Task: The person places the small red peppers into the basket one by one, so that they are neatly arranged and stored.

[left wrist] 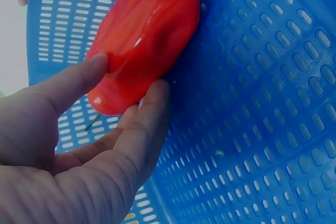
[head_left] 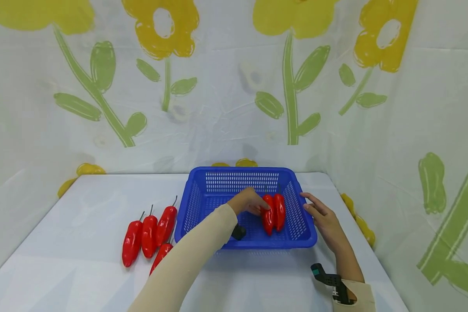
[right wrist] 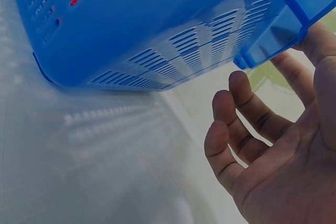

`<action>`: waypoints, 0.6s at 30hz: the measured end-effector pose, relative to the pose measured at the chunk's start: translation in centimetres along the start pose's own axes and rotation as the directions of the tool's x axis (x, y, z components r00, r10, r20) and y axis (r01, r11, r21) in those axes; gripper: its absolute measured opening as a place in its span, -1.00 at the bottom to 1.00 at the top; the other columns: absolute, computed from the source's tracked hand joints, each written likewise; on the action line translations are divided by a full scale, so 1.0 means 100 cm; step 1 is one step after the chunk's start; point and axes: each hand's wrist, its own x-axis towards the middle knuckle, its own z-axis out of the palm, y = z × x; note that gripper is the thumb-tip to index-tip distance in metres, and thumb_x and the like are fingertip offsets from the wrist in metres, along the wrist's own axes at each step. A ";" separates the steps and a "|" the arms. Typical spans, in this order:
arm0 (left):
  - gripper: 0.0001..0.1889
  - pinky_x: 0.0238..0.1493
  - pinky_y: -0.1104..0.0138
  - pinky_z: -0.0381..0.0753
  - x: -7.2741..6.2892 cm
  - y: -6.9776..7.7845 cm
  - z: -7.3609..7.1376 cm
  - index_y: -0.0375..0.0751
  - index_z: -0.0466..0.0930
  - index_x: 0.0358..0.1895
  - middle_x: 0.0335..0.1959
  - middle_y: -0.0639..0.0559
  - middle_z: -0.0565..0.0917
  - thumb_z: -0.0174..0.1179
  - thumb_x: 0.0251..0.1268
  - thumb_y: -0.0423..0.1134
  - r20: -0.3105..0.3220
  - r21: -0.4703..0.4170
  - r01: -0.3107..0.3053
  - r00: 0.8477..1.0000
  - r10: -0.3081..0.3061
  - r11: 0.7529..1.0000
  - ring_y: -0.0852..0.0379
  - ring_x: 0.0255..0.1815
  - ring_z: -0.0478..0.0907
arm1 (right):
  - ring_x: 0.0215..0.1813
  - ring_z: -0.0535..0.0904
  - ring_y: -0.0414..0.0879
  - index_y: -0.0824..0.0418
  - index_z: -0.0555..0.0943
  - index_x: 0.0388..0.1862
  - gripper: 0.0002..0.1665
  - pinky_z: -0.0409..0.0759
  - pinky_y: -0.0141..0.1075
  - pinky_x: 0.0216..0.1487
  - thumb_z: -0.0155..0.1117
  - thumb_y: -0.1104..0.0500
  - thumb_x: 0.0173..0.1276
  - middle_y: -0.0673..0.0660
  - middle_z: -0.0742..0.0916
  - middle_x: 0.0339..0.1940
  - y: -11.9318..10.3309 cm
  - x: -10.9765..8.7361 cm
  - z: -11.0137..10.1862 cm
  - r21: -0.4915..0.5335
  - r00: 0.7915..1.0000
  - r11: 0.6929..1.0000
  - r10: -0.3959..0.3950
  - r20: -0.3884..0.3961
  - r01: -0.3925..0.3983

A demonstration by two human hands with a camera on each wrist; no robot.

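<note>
Inside the blue plastic basket [head_left: 249,244], my left hand [head_left: 250,202] reaches to a glossy red pepper [head_left: 268,219]. In the left wrist view its thumb and fingers lie on opposite sides of the pepper's end, pinching it. A second red pepper [head_left: 279,212] lies right alongside in the basket. My right hand [head_left: 327,223] is at the basket's right rim. Its thumb and index fingertips touch the rim, and the other fingers [right wrist: 254,142] are loosely bent and apart from the basket wall.
Several more red peppers [head_left: 132,243] lie on the white table [head_left: 82,277] left of the basket; one is partly hidden by my left sleeve [head_left: 195,255]. A flower-printed curtain [head_left: 218,130] hangs behind the table and on both sides.
</note>
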 end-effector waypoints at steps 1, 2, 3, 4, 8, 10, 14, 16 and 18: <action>-0.46 0.05 0.10 0.67 0.000 0.000 0.000 -0.48 0.34 0.19 -0.13 -0.35 0.63 0.39 0.19 -0.47 0.003 0.012 0.001 1.000 -0.001 1.000 -0.23 -0.03 0.69 | 0.21 0.49 0.08 -0.09 0.35 0.52 -0.30 0.50 -0.08 0.29 0.10 -0.27 0.49 0.26 0.57 0.25 0.000 0.000 0.000 -0.003 1.000 1.000 -0.001 0.000 0.001; -0.46 0.05 0.10 0.67 0.001 0.000 0.000 -0.48 0.35 0.19 -0.12 -0.37 0.64 0.39 0.20 -0.45 0.007 0.034 0.005 1.000 -0.005 0.999 -0.24 -0.03 0.69 | 0.21 0.50 0.07 -0.09 0.35 0.52 -0.31 0.51 -0.11 0.28 0.10 -0.27 0.49 0.25 0.57 0.25 0.000 0.000 0.000 -0.002 1.000 1.000 0.001 0.001 -0.001; -0.46 0.05 0.10 0.67 0.001 0.000 0.000 -0.49 0.36 0.18 -0.11 -0.38 0.65 0.40 0.19 -0.44 0.008 0.054 0.012 1.000 -0.012 0.998 -0.24 -0.03 0.69 | 0.21 0.49 0.07 -0.09 0.34 0.52 -0.31 0.50 -0.11 0.28 0.10 -0.26 0.50 0.26 0.57 0.25 0.000 0.000 0.000 0.003 1.000 1.000 0.004 0.006 -0.004; -0.46 0.05 0.10 0.67 0.002 0.000 -0.001 -0.49 0.38 0.17 -0.10 -0.39 0.65 0.41 0.19 -0.42 0.008 0.072 0.018 1.000 -0.018 0.997 -0.24 -0.03 0.69 | 0.22 0.49 0.08 -0.10 0.35 0.52 -0.31 0.50 -0.10 0.29 0.11 -0.26 0.49 0.26 0.56 0.25 0.001 0.001 0.000 0.008 1.000 1.000 0.005 0.007 -0.005; -0.47 0.02 0.11 0.68 0.005 0.003 -0.006 -0.48 0.44 0.12 -0.14 -0.36 0.68 0.47 0.13 -0.36 -0.018 0.134 0.019 1.000 -0.016 0.991 -0.21 -0.07 0.71 | 0.32 0.42 0.12 -0.09 0.34 0.53 -0.30 0.40 0.08 0.36 0.11 -0.26 0.49 0.27 0.49 0.37 0.001 0.000 -0.001 0.020 1.000 1.000 0.005 0.018 -0.005; -0.48 0.01 0.10 0.69 0.005 0.005 -0.008 -0.47 0.47 0.10 -0.19 -0.33 0.69 0.48 0.11 -0.37 -0.032 0.124 0.002 0.999 0.002 0.992 -0.21 -0.09 0.72 | 0.34 0.41 0.14 -0.10 0.35 0.51 -0.30 0.37 0.12 0.37 0.13 -0.27 0.48 0.27 0.49 0.38 0.001 0.000 -0.001 0.024 1.000 1.000 0.003 0.013 -0.003; -0.61 0.03 0.11 0.69 -0.004 0.011 -0.013 -0.47 0.52 0.00 -0.23 -0.30 0.69 0.44 0.14 -0.42 -0.034 0.072 -0.065 0.997 0.068 0.995 -0.18 -0.09 0.71 | 0.33 0.42 0.15 -0.10 0.35 0.52 -0.29 0.41 0.07 0.35 0.12 -0.28 0.48 0.27 0.50 0.38 0.002 0.000 -0.001 0.014 1.000 1.000 -0.005 0.008 0.005; -0.71 0.05 0.10 0.67 -0.010 0.014 -0.016 -0.48 0.56 -0.09 -0.19 -0.31 0.70 0.40 0.17 -0.44 -0.018 0.027 -0.101 0.995 0.101 0.995 -0.19 -0.07 0.70 | 0.34 0.41 0.14 -0.08 0.34 0.53 -0.29 0.46 -0.04 0.33 0.12 -0.26 0.49 0.25 0.47 0.41 0.003 0.000 -0.001 0.024 1.000 1.000 -0.014 0.016 0.014; -0.78 0.06 0.11 0.67 -0.016 0.016 -0.019 -0.47 0.58 -0.14 -0.15 -0.34 0.71 0.37 0.20 -0.45 0.005 -0.013 -0.139 0.990 0.139 0.990 -0.20 -0.05 0.69 | 0.33 0.41 0.11 -0.06 0.33 0.53 -0.29 0.52 -0.18 0.27 0.12 -0.25 0.50 0.24 0.47 0.41 0.004 0.000 -0.001 0.035 1.000 0.999 -0.021 0.023 0.020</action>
